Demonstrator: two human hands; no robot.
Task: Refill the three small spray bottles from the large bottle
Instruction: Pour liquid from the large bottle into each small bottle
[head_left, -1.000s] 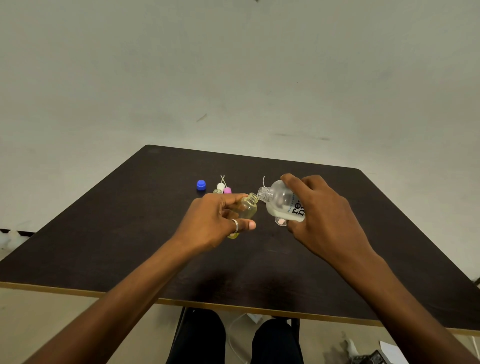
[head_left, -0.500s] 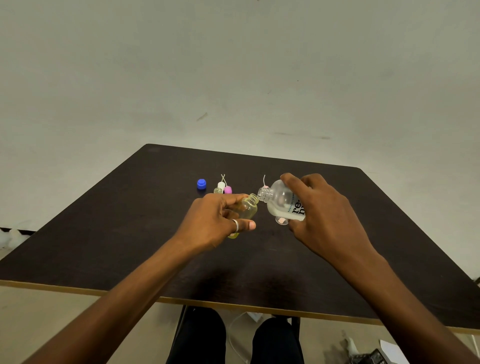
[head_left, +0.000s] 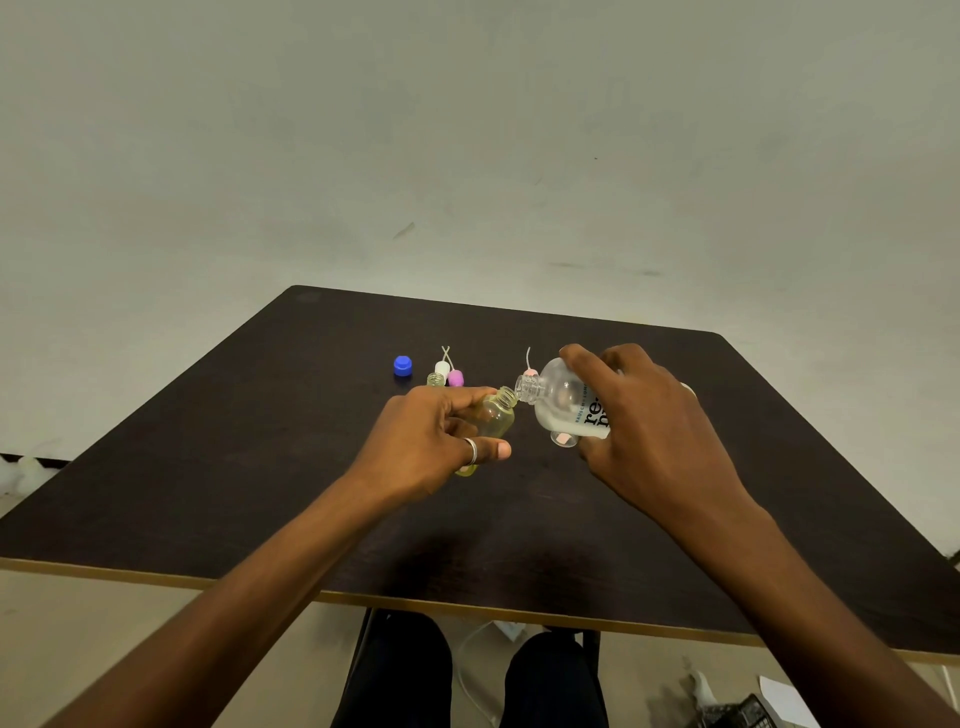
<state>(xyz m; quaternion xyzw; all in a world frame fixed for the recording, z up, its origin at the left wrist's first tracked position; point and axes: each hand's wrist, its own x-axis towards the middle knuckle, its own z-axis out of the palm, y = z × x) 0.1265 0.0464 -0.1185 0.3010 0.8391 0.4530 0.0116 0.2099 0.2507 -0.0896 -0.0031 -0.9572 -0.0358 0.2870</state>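
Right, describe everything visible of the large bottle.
The large bottle is clear, seemingly plastic, round-shouldered, with a threaded neck and no cap. A white label with dark lettering is partly hidden. The right hand grips its body above the table, tilted almost onto its side, neck pointing left at the mouth of the small bottle held by the left hand. Clear liquid pools along its lower side. Whether the mouths touch cannot be told.

Dark-brown bench (head_left: 218, 493) w/ pale edge trim is standing against a plain off-white wall (head_left: 467, 130). Wall is showing faint scuff marks (head_left: 404, 230). Beige floor (head_left: 104, 623) is showing below bench front edge.
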